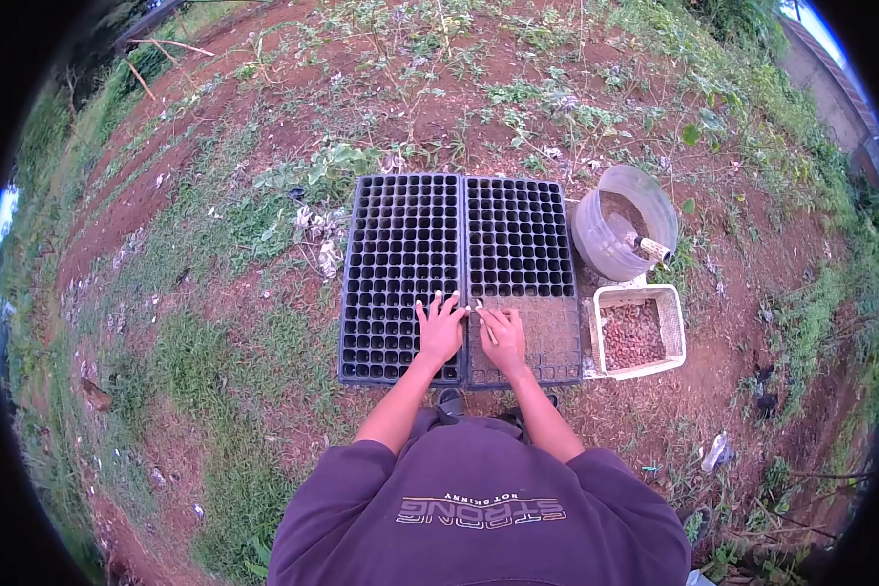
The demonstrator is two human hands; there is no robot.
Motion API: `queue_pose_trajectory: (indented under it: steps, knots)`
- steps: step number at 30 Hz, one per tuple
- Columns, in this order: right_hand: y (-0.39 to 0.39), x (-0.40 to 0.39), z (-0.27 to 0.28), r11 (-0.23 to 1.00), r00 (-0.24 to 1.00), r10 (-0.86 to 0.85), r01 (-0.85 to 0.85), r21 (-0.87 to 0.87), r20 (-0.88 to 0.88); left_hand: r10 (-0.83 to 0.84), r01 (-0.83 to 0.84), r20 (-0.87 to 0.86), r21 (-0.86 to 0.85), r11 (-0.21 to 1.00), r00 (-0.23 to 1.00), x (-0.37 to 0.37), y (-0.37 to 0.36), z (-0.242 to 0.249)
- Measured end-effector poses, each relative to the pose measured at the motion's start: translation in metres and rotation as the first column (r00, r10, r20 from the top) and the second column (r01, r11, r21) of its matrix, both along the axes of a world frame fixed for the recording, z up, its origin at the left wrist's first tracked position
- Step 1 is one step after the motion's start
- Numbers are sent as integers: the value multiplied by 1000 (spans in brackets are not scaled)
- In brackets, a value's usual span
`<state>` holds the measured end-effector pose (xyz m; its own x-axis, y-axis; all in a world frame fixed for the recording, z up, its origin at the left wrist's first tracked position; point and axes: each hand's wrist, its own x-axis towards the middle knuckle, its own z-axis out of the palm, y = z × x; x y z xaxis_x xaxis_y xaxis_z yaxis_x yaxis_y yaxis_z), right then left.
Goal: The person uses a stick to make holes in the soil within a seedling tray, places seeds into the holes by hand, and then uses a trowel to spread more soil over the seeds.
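Observation:
Two black seedling trays lie side by side on the ground. My left hand [441,334] rests with fingers spread on the left tray [400,244], its thumb reaching toward the seam between the trays. Over the right tray [518,230], my right hand [504,342] is closed around a thin pale stick [488,330]. Its fingertips are near the tray's left edge, close to my left thumb. Brown soil [549,337] fills the right tray's near cells; its far cells look dark and hollow. The left tray's cells also look hollow.
To the right stands a translucent plastic bucket [596,230] with soil and a light-handled tool [651,249] inside. In front of it is a white basket [682,337] of small reddish-brown pieces [633,334]. Weeds and bare reddish earth surround the trays. A crumpled clear plastic piece [718,452] lies at right.

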<state>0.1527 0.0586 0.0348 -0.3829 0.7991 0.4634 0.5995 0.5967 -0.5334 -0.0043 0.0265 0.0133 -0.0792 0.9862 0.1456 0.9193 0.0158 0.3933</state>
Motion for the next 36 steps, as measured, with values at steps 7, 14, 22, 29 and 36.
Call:
queue_pose_trajectory:
  steps: [7, 14, 22, 29, 36]
  knots:
    - [-1, 3, 6, 998, 997, 64, -64, 6, 52, -6, 6, 11, 11, 1000, 1000, 0, 0, -2]
    - [3, 2, 6, 997, 994, 74, -75, 12, 78, -2, 2, -21, 12, 1000, 1000, -1, 1, -4]
    - [-2, 3, 6, 1000, 999, -17, 18, 21, -30, -13, 12, -9, -16, 1000, 1000, 0, 0, 1]
    - [-2, 2, 7, 998, 998, -65, 65, -17, -12, -14, 14, -6, -4, 1000, 1000, 0, 0, 1]
    - [-4, -4, 0, 995, 996, -90, 91, -35, 20, 0, 0, -11, -15, 1000, 1000, 1, 1, -2]
